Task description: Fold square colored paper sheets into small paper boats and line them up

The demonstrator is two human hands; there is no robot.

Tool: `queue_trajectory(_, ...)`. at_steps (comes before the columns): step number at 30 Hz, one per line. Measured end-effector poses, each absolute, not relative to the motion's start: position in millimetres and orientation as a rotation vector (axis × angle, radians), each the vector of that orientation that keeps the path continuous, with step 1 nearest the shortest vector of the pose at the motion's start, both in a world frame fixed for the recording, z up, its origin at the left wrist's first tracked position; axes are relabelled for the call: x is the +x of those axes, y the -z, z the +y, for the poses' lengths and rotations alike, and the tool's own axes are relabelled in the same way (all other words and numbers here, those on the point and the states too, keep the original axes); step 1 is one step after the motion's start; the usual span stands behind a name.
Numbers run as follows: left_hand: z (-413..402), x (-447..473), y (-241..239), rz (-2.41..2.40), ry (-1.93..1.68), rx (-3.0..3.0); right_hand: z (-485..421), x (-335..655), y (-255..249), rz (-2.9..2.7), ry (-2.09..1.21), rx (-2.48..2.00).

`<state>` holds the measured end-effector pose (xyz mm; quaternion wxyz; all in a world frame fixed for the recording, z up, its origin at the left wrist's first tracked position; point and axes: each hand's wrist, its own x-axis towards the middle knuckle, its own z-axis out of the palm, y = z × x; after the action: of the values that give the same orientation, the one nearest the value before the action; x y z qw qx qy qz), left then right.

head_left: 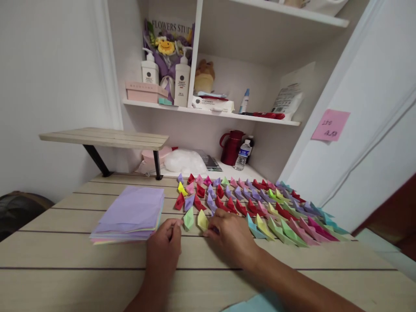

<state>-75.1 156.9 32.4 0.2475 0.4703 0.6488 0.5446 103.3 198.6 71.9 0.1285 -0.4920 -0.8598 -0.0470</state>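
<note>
Near edge of bench [195,286]: a light blue sheet of paper [256,304], partly cut off at the bottom, partly under the right forearm [292,277].

Left hand [164,242]: forearm rises from the bottom edge, hand just right of a stack of paper squares [130,212], lilac uppermost. Fingers curled inward, thumb and forefinger tips close together beside a pale green paper boat [189,219]. Contact with the boat, or anything pinched, cannot be told.

Right hand [230,229]: forearm slants in from lower right, back of hand upward. Fingers bent and nearly closed, tips pointing left, just beside a yellow paper boat [203,221]. Their undersides are hidden; whether they grip anything cannot be told.

To the right of this hand, in the front row, a blue paper boat [255,227] and more in yellow, green and pink. Behind, rows of red, lilac, pink and green paper boats [240,193] extend across the bench.

Far: raised wooden shelf [107,138] at left; water bottle [242,155] standing before a dark red jug [232,147] in the white cabinet [269,43].
</note>
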Motion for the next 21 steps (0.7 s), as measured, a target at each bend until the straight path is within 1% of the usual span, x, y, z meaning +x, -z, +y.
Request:
queue_trajectory(9,156,-73,-31,1.715,-1.504,1.253,195,97,-75,-2.457,0.104,-1.411)
queue_trajectory(16,157,-75,-33,1.720,-1.484,1.239,196,97,-77,-2.468,0.085,-1.273)
queue_trajectory(21,157,-78,-35,1.756,-1.487,1.238,196,83,-78,-2.515,0.149,-1.171)
